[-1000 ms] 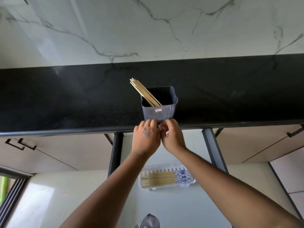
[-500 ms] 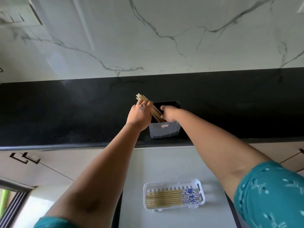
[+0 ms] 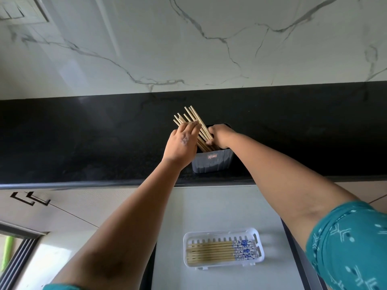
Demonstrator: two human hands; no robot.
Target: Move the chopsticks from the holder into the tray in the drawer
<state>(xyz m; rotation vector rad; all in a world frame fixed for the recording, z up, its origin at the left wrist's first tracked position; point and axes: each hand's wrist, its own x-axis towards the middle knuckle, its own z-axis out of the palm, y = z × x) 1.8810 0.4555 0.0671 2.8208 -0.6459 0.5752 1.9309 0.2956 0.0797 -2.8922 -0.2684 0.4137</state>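
Note:
A grey plastic holder (image 3: 211, 164) stands on the black countertop near its front edge. Several wooden chopsticks (image 3: 193, 117) lean out of it to the upper left, fanned apart. My left hand (image 3: 183, 143) lies against the bundle with fingers spread over the sticks. My right hand (image 3: 219, 136) reaches into the holder's mouth and pinches the sticks low down. Below, in the open drawer, a white slotted tray (image 3: 259, 251) holds several chopsticks (image 3: 209, 251) with blue-patterned ends, lying side by side.
The black countertop (image 3: 83, 143) runs the full width, backed by a white marble wall (image 3: 188, 49). The open drawer's pale floor (image 3: 219, 206) surrounds the tray. Cabinet fronts with dark handles (image 3: 31, 199) sit at left. A switch plate (image 3: 21, 11) is at top left.
Both hands rose from the holder's front edge up to the chopsticks. The sticks have since fanned out and lifted a little, with the right hand deeper in the holder.

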